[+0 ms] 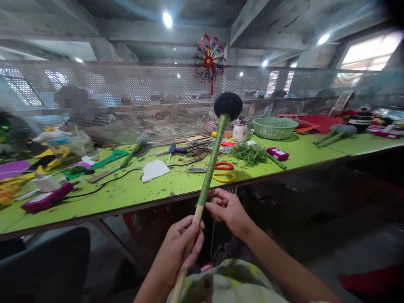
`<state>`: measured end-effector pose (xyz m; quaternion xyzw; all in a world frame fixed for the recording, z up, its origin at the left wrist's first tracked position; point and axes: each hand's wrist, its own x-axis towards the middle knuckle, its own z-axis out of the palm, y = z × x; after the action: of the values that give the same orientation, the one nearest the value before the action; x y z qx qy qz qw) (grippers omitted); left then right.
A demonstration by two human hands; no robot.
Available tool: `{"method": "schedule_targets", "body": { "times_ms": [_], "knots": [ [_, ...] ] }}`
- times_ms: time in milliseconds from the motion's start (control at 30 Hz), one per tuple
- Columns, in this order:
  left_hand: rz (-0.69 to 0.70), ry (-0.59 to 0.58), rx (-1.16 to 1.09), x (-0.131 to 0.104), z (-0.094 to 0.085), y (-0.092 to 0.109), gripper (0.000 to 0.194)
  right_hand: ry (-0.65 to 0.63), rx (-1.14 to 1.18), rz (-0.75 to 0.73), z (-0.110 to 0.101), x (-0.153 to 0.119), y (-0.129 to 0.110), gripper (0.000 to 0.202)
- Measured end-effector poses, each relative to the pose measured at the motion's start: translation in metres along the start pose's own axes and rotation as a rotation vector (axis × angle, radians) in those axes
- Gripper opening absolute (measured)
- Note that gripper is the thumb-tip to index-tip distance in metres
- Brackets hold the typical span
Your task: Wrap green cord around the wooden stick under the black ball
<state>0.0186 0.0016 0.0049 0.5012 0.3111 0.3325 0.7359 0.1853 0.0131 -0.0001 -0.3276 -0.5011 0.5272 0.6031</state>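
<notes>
A cluttered lime-green table [309,147] crosses mid-frame, below a grey concrete ceiling [195,12], with a perforated metal screen [142,84] behind. At centre, a tilted wooden stick [198,213] has green wrapping [212,164] and a dark, rounded head [228,106]. The left hand [176,242] clamps its bare lower part; the right hand [232,212] curls beside the wrapping, its grip unclear.

Free lane along tabletop [126,192] front edge, left of scissors [224,169]; strand pile [249,153], basket [275,129] obstruct way to back edge.
</notes>
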Motion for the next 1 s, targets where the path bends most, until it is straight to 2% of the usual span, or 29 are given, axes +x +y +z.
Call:
{"method": "schedule_targets", "body": {
  "times_ms": [133, 233, 267, 333, 433, 500, 633, 800, 1000],
  "knots": [
    [-0.021, -0.127, -0.103, 0.002, -0.004, -0.004, 0.029, -0.117, -0.04, 0.005, -0.001, 0.0, -0.005, 0.039],
    [-0.041, -0.156, -0.088, 0.01, -0.002, -0.004, 0.033, -0.094, -0.098, -0.034, -0.004, 0.002, -0.007, 0.037],
    [-0.051, -0.115, -0.05, 0.013, -0.001, -0.004, 0.033, -0.058, -0.125, -0.057, -0.005, 0.003, -0.006, 0.035],
    [-0.022, 0.062, 0.083, 0.017, 0.003, -0.004, 0.033, 0.011, -0.17, -0.092, -0.007, 0.006, -0.004, 0.032],
    [0.179, 0.383, 0.325, 0.018, 0.009, -0.006, 0.032, 0.04, -0.175, -0.102, -0.011, 0.009, 0.0, 0.032],
    [0.281, 0.455, 0.408, 0.016, 0.011, -0.009, 0.031, 0.032, -0.179, -0.102, -0.013, 0.008, 0.001, 0.031],
    [0.205, 0.342, 0.377, 0.011, 0.011, -0.01, 0.035, -0.001, -0.21, -0.101, -0.017, 0.004, -0.004, 0.03],
    [0.078, 0.215, 0.31, 0.006, 0.011, 0.0, 0.039, -0.026, -0.219, -0.097, -0.018, 0.001, -0.013, 0.032],
    [0.012, 0.009, 0.27, 0.006, 0.007, 0.007, 0.032, -0.06, -0.2, -0.076, -0.017, 0.002, -0.013, 0.03]
  ]
}}
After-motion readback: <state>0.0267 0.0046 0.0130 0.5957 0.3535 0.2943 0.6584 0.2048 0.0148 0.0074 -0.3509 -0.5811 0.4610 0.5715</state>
